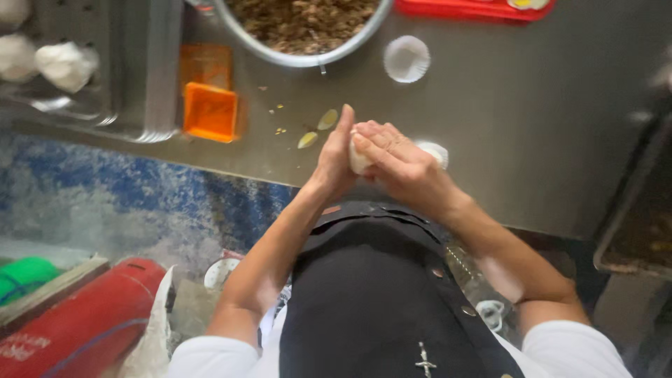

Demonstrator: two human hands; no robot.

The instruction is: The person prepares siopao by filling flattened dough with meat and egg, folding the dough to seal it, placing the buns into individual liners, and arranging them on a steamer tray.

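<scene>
My left hand (334,155) and my right hand (393,162) are pressed together over the near edge of a grey metal table (532,119). Between the palms sits a pale lump of dough (359,160), mostly hidden by the fingers. My right hand cups over it from the right, and my left hand stands upright against it. A white paper cup (435,151) peeks out just behind my right hand.
A large metal bowl of brown minced filling (302,24) stands at the back. Near it lie a white paper cup liner (407,58), an orange plastic mould (210,111), a tray with white dough balls (65,65), a red tray (476,8) and a dark tray (640,224) at right. A red cylinder (84,325) lies on the floor.
</scene>
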